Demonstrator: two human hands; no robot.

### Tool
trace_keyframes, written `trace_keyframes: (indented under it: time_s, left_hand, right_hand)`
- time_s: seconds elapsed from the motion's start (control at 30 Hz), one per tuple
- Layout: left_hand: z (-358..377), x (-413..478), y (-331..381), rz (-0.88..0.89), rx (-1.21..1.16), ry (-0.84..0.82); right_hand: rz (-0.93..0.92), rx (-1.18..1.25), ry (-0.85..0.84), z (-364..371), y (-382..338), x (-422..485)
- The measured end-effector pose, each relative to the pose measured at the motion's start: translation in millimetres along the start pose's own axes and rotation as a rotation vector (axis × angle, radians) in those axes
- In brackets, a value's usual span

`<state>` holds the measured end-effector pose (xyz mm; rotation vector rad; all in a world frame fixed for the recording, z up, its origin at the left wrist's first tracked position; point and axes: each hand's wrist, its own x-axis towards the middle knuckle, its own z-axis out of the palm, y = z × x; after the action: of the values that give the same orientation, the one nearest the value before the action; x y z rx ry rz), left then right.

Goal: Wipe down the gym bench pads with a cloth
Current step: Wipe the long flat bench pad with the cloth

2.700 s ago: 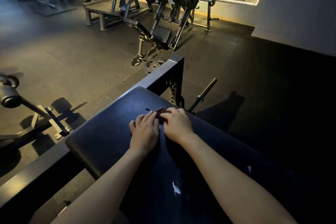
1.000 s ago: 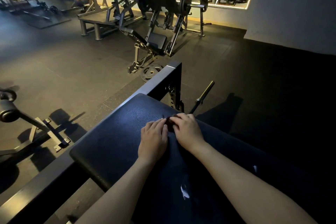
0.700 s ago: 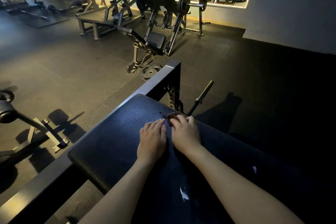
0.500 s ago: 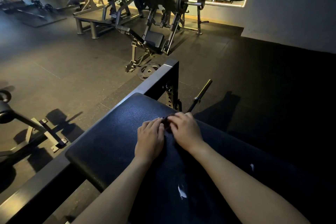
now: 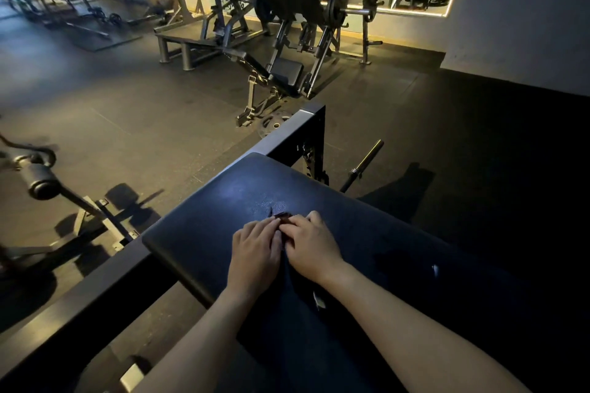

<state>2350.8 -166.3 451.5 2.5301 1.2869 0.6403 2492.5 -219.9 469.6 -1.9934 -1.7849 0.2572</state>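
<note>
The black bench pad (image 5: 223, 217) slopes toward me, its far end catching some light. My left hand (image 5: 255, 254) lies flat on the pad with its fingers stretched forward. My right hand (image 5: 311, 244) lies right beside it, touching it, fingers angled toward the left hand. A small dark reddish cloth (image 5: 282, 216) peeks out beyond the fingertips of both hands, and they press it onto the pad. Most of the cloth is hidden beneath the fingers.
A dark steel frame beam (image 5: 287, 134) runs along the pad's left side to an upright post. A bar (image 5: 364, 164) lies on the floor beyond the pad. A leg press machine (image 5: 287, 41) stands farther back, and a roller-pad machine (image 5: 41, 182) stands at the left.
Both hands have stayed together on the cloth, sliding slightly forward and back on the pad. My view has shifted a little.
</note>
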Motion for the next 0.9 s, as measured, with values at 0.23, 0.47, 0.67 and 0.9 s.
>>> trace_keyframes:
  time_s: [0.23,0.47,0.67,0.9]
  left_hand:
    - [-11.4,-38.8,-1.7,-0.142,0.072,0.027]
    - [-15.4,-67.3,-2.7,-0.28,0.055,0.098]
    - [-17.2,-78.2,-2.9,-0.364,0.025,0.159]
    - [-17.8,-95.0,-1.1,-0.535,-0.036,0.207]
  right_hand:
    - [0.341,-0.168,0.001,-15.8,32.6,21.2]
    - [0.039,-0.006,-0.027,7.4,-45.6,-23.6]
    - [0.052,0.026,-0.01,-1.1,-26.7,-10.9]
    - [0.062,-0.079,-0.091,16.7,-48.1,-9.8]
